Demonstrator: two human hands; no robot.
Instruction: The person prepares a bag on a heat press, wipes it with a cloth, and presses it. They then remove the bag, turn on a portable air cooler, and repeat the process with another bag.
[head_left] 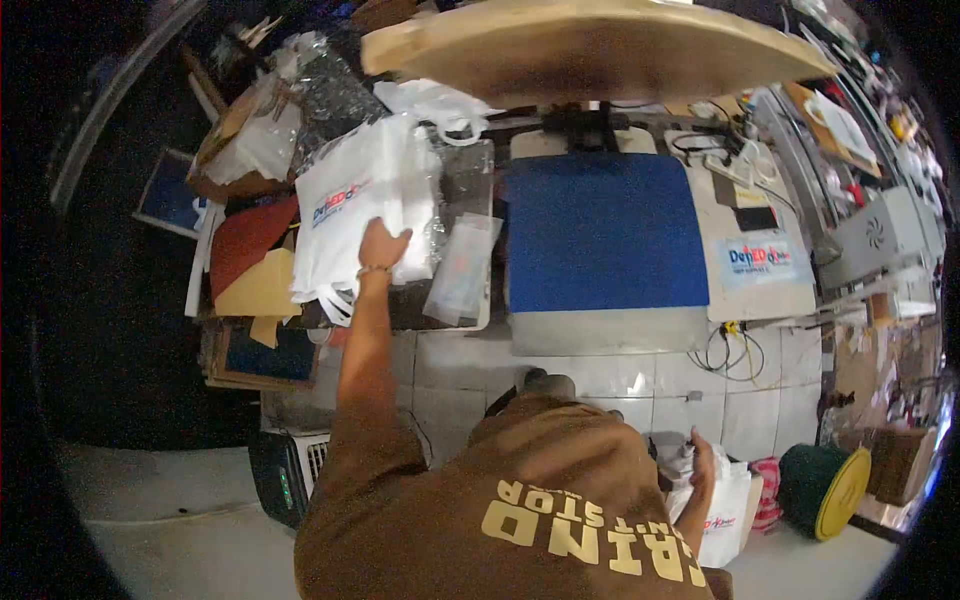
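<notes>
My left hand (383, 247) lies on the top white tote bag (345, 205) of a stack at the left of the table. Its fingers are bent against the cloth near a crease, with the thumb out to the right. Red and blue lettering marks that bag, and its handles hang over the front edge. Low at my right side, my right hand (704, 462) is beside more white printed bags (735, 510). The thumb points up there; the other fingers are mostly hidden.
A blue pad (605, 232) covers the middle platen under a wooden board (590, 45). A printed clear sheet (765, 262) lies on the right platen, near a phone-like black item (756, 218). A green bin (812, 490) and a black-and-white appliance (280, 478) stand on the floor.
</notes>
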